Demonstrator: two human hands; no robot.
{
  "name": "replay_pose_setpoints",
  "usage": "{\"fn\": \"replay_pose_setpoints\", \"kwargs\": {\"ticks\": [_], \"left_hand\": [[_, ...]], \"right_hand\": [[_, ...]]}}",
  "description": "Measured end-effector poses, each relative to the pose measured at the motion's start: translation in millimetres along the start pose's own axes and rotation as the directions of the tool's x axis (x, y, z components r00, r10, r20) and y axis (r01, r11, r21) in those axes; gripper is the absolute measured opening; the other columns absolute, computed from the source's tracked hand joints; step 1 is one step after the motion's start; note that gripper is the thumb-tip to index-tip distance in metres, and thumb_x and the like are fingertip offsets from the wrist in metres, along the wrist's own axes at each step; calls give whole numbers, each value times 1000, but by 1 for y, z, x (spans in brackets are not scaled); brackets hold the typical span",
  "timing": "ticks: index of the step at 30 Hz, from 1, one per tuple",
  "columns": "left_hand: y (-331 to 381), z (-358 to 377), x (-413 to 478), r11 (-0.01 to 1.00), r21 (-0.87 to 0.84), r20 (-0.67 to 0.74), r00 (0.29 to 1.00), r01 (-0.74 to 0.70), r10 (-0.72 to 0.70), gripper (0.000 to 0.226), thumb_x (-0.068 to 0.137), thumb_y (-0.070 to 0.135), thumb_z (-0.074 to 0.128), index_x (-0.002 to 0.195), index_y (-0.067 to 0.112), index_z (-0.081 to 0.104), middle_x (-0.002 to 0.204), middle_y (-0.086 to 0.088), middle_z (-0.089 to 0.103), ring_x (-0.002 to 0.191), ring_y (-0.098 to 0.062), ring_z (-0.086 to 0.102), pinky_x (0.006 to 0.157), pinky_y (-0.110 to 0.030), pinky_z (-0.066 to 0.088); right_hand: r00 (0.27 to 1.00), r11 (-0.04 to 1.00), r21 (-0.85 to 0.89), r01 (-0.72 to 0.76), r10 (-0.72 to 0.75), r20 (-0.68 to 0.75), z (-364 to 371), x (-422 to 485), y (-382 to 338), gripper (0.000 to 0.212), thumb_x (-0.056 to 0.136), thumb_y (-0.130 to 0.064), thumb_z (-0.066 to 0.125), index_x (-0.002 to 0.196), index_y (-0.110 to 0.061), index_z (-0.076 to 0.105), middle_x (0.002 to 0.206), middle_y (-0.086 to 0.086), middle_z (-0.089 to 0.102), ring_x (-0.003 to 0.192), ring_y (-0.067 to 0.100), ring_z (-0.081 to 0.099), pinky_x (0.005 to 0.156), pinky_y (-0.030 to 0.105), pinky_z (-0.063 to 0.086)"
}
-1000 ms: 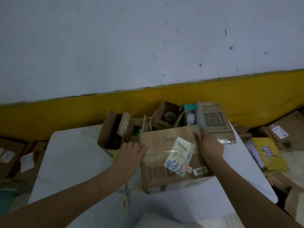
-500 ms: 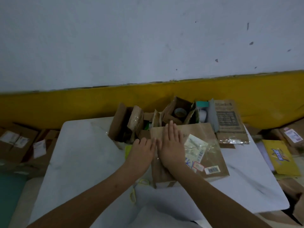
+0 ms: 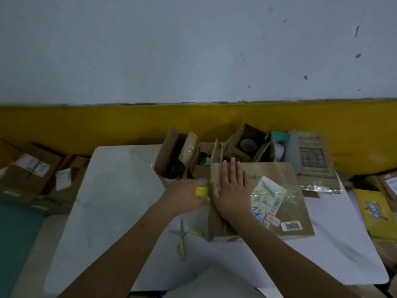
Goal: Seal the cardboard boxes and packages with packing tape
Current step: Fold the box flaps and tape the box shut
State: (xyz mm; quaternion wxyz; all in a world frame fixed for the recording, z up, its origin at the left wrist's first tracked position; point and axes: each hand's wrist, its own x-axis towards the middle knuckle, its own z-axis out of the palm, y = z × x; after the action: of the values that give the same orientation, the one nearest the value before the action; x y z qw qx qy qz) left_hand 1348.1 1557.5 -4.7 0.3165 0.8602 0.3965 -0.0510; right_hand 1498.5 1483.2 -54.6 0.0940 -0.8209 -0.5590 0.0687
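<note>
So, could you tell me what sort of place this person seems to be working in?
Probably an informal parcel-packing or shipping area. A labelled cardboard box lies on the white table beside scissors, a tape roll sits in an open carton, and more labelled boxes cover the floor.

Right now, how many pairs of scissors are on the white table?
1. The yellow-handled scissors lie on the white table, near the front-left corner of the brown cardboard box. Others may be hidden among the cartons behind.

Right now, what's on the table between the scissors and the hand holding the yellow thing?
Nothing. In the head view, the white table is bare between the scissors and the left hand; the cardboard box sits just to their right.
</note>
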Motion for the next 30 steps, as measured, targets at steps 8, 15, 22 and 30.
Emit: {"fn": "replay_pose_setpoints", "kwargs": {"ticks": [8, 15, 22, 30], "left_hand": [[0, 8, 24, 981, 108, 139, 975, 160, -174, 36, 86, 57, 49, 64, 29, 50, 68, 4, 56, 72, -20, 57, 67, -34, 41], [-22, 9, 34, 991, -95, 260, 963, 94, -66, 21, 86, 48, 63, 75, 31, 61, 87, 1, 64, 85, -17, 62, 75, -35, 51], [-56, 11, 18, 705, -679, 147, 979, 204, -142, 22, 101, 33, 53, 116, 24, 66, 117, 5, 65, 110, -11, 59, 96, -28, 44], [-155, 109, -58, 450, -695, 109, 701, 561, -705, 28, 102, 17, 47, 118, 1, 63, 118, -17, 66, 107, -30, 62, 89, -29, 47]], "right_hand": [[996, 998, -66, -12, 17, 82, 6, 0, -13, 65, 104, -49, 11, 156, -16, -10, 162, 12, -16, 148, 37, -19, 119, 56, -6], [999, 998, -61, 7, -4, 50, 6, -3, -7, 80, 95, -66, 7, 156, -18, -12, 161, 11, -21, 148, 33, -22, 120, 54, -9], [983, 975, -204, 86, -50, 178, -15, 1, -44, 69, 103, -27, 30, 154, -5, -11, 160, 23, -18, 147, 43, -17, 119, 61, -1], [813, 821, 201, 535, -564, 141, 56, -79, -137, 32, 41, -17, 91, 67, -15, 73, 66, 0, 66, 64, 8, 56, 60, 19, 42]]}}
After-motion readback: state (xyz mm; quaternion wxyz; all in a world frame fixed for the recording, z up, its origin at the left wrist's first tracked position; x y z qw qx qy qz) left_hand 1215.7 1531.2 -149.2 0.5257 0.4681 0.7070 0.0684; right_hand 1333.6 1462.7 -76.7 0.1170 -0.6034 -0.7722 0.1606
